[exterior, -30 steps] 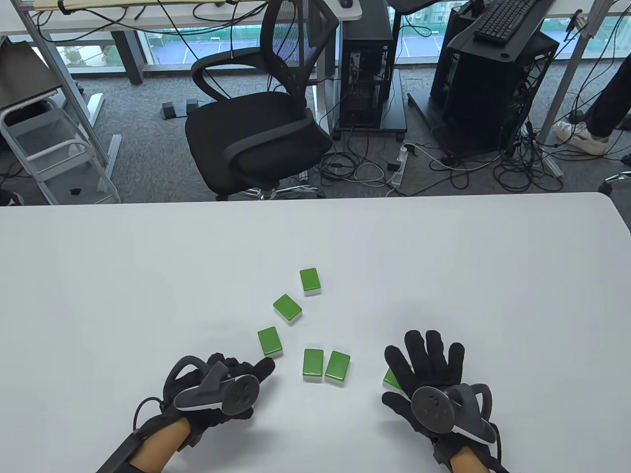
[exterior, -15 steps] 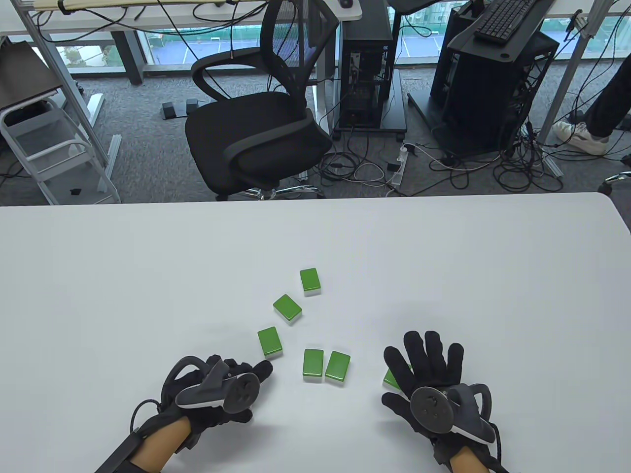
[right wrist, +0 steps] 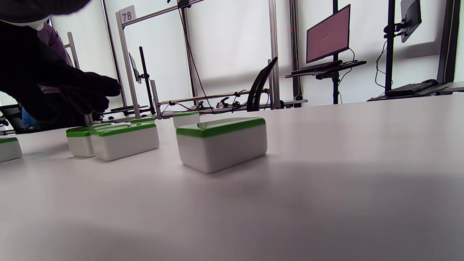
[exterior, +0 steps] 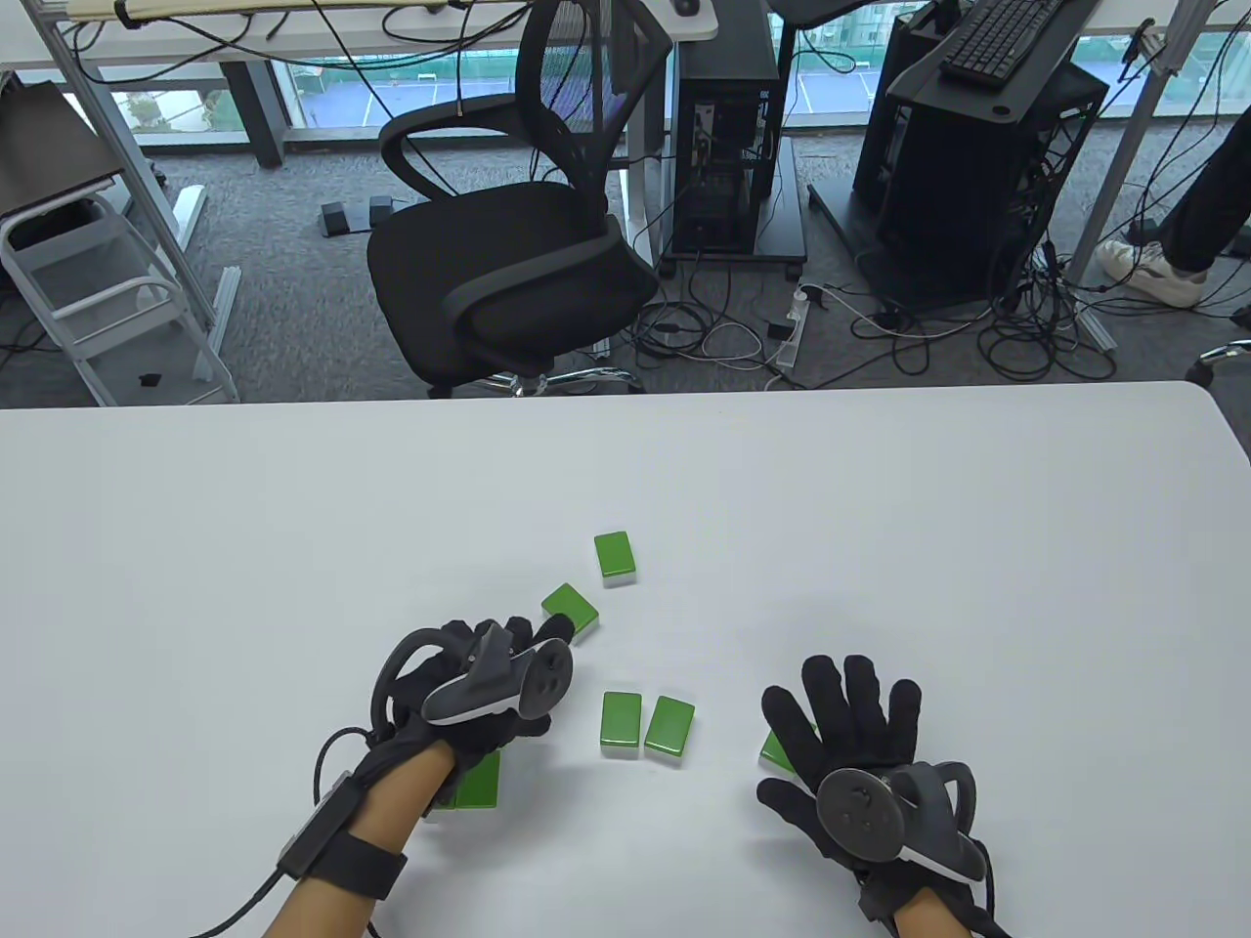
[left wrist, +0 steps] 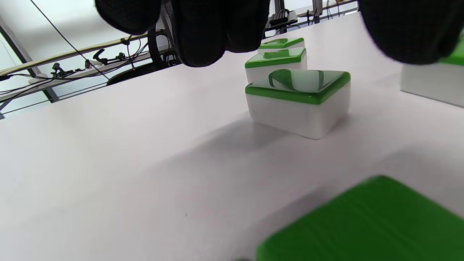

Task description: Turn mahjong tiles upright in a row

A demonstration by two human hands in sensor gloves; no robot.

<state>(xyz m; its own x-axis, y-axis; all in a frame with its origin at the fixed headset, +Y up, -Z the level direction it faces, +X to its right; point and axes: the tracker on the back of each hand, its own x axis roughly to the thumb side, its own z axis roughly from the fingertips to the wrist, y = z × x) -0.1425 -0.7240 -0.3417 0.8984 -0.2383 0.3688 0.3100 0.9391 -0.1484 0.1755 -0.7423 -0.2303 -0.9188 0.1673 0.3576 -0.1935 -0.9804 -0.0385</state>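
Six tiles [exterior: 622, 721] flat — mid-table | hands [exterior: 489, 674] near edge

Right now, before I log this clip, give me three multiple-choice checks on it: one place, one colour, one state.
1. The two side-by-side tiles lie:
A. between the hands
B. beyond the farthest tile
C. at the table's right edge

2. The tiles' top faces are:
A. white
B. green
C. blue

3. The right hand is:
A. a closed fist
B. flat, fingers spread
C. lifting a tile

Answers:
1. A: the side-by-side tiles sit between the left hand and the right hand.
2. B: each lies green side up, like the farthest tile.
3. B: its fingers fan out over the table, partly covering a tile.
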